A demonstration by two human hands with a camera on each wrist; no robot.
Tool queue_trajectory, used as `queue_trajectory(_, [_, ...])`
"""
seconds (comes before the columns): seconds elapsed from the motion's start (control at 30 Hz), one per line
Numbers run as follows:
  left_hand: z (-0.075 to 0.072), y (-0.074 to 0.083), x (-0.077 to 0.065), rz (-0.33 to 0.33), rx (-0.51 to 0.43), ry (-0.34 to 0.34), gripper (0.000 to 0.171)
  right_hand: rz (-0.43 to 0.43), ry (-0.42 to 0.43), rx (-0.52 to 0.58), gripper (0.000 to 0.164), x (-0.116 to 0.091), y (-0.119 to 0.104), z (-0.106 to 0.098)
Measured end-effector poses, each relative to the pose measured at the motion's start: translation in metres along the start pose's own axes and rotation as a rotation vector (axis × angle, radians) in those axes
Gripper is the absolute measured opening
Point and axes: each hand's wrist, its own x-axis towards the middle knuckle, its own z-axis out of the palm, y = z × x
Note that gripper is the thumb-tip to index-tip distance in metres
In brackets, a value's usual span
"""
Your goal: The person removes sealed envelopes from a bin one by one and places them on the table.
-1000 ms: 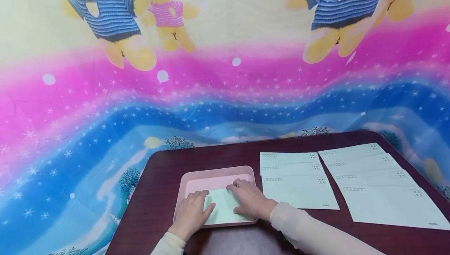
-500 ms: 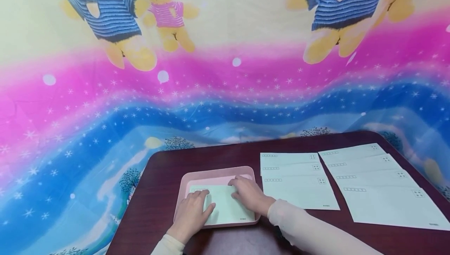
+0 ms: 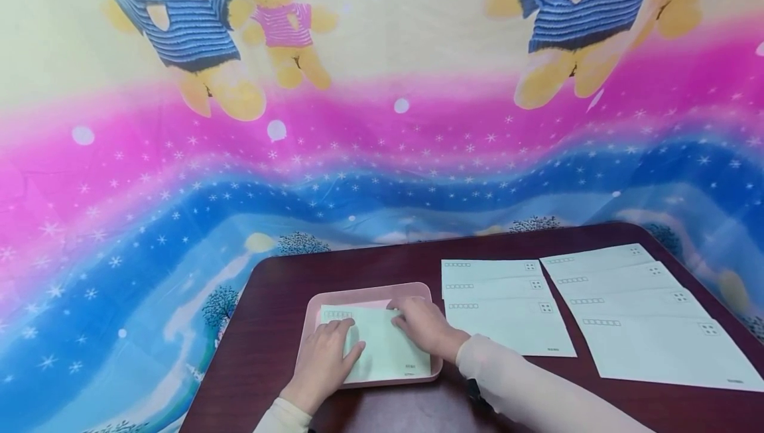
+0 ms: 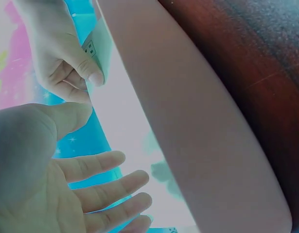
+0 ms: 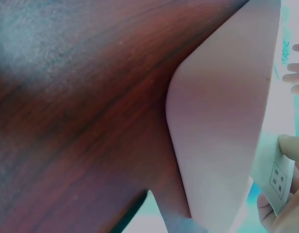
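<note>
A pale green envelope (image 3: pixel 382 337) with a row of printed boxes is in a shallow pink tray (image 3: pixel 311 307). A second printed mark just below its near edge shows another envelope (image 3: pixel 412 375) beneath. My right hand (image 3: pixel 425 328) pinches the envelope's far right corner, thumb on top and fingers curled under, as both wrist views show. My left hand (image 3: pixel 327 355) is at the tray's left side, over the envelope's left part. Its fingers (image 4: pixel 113 187) are spread and nearly straight. The tray's near wall (image 4: pixel 159 97) hides part of the envelopes in the wrist views.
Right of the tray, several overlapping envelopes (image 3: pixel 501 330) lie in a column on the dark wooden table (image 3: pixel 268 300). A second slanted column of envelopes (image 3: pixel 668 350) lies farther right. A curtain printed with bears (image 3: pixel 400 154) hangs behind the table.
The top envelope's far edge has shifted away from me and its boxes have come into view. My right hand first moved slightly outward, then stayed by the corner; the left has barely moved.
</note>
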Motion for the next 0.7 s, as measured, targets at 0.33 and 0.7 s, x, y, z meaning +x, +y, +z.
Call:
queue_trajectory(0.33, [-0.007,0.000,0.002,0.005,-0.019,0.020,0.040,-0.006,0.053,0.046,0.025,0.002,-0.002,-0.011])
queue_trajectory(0.7, [-0.020,0.002,0.004,0.045,0.000,0.067,0.041,-0.011,0.065,0.070,0.031,0.005,-0.011,-0.026])
